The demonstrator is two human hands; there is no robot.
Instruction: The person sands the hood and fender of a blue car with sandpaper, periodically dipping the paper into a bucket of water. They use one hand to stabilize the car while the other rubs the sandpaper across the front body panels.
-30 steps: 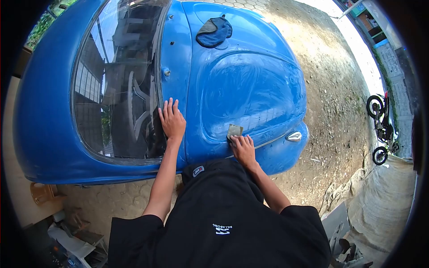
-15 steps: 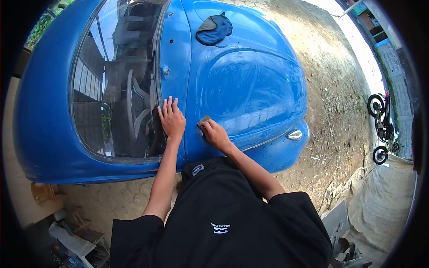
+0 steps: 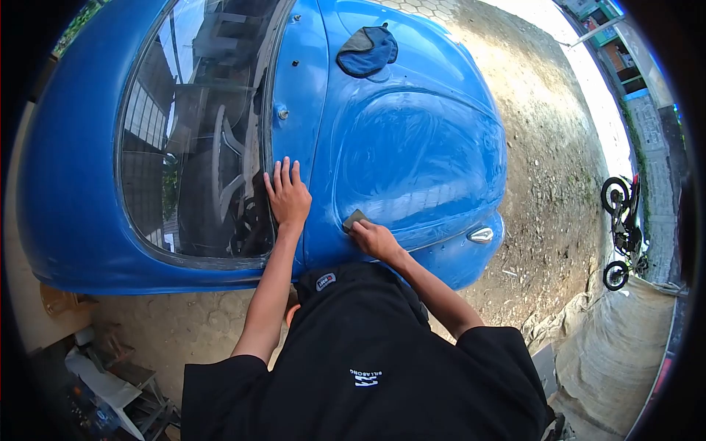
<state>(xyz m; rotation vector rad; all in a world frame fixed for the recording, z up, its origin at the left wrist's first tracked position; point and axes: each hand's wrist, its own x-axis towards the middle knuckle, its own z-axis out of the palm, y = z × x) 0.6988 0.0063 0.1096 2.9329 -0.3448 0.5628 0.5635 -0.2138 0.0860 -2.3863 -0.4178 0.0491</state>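
Note:
A blue car (image 3: 434,158) with a rounded hood fills the middle of the view. My left hand (image 3: 290,200) lies flat with fingers spread on the panel beside the windshield (image 3: 198,140). Between the fingers of my right hand (image 3: 373,239) is a small grey-brown piece of sandpaper (image 3: 354,220), pressed against the hood near its side edge. Pale, swirled smears cover the hood around it. A dark blue and grey cloth (image 3: 368,51) rests higher up on the hood. The fingertips of my right hand are partly hidden.
A chrome-trimmed lamp (image 3: 480,235) sits on the fender at the right. Beyond the car are gravelly ground (image 3: 544,169), a parked motorcycle (image 3: 625,228) and a crumpled tarp (image 3: 610,353). Cluttered metal items (image 3: 125,389) stand at the lower left.
My right hand has slid the sandpaper rightward and slightly down over the hood, and more of the sheet shows. My left hand stays on the panel. The camera view has shifted a little.

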